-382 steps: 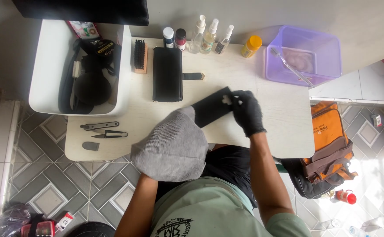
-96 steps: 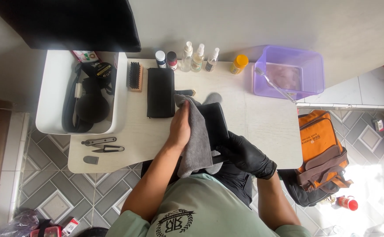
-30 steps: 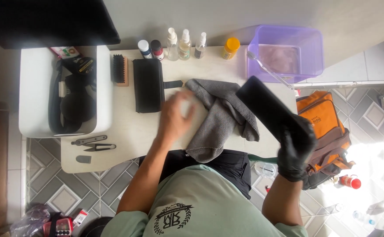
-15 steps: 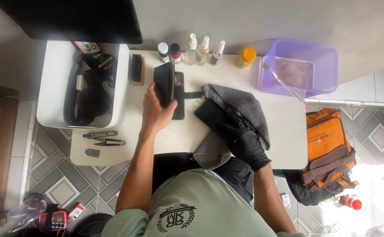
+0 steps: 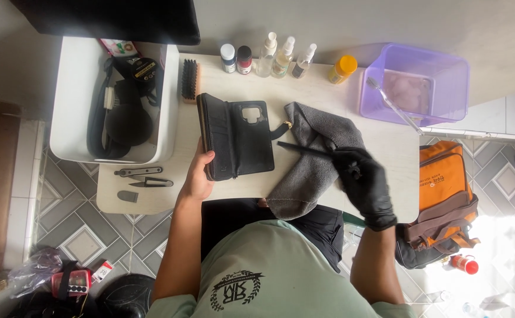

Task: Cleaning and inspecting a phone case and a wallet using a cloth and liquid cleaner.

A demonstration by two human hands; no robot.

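A black wallet-style phone case lies open on the white table. My bare left hand grips its lower left edge. To its right a grey cloth lies crumpled and hangs over the table's front edge. My right hand, in a black glove, is over the cloth's right side. It holds a thin black flat piece that points left toward the case and shows edge-on.
Small bottles, a yellow-capped jar and a brush line the back. A purple basin holds a toothbrush. A white tray holds black gear; small metal tools lie below it. An orange bag sits on the floor.
The case, gripped closed at the back half a second ago, now lies open nearer to me. My right hand has lifted off the cloth with the thin black piece.
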